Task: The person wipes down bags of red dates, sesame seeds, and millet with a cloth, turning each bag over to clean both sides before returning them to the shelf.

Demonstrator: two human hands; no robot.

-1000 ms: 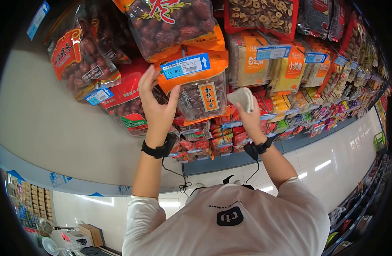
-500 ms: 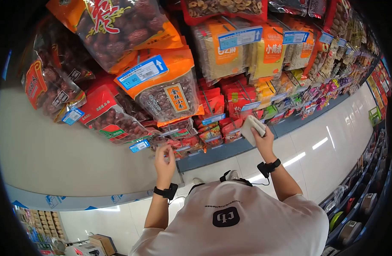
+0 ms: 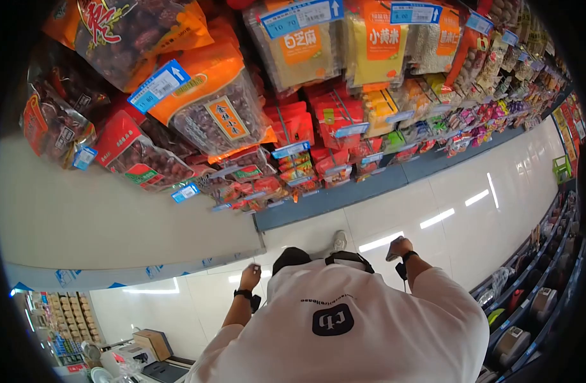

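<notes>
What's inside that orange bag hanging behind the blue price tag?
Through the clear window of the orange bag, you can see dark, wrinkled dried fruit packed together. The blue price tag, printed label and orange film hide whatever lies behind them.

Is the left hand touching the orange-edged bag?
No, the left hand is beside the white shirt, with a wide gap between it and the orange-edged bag.
</notes>
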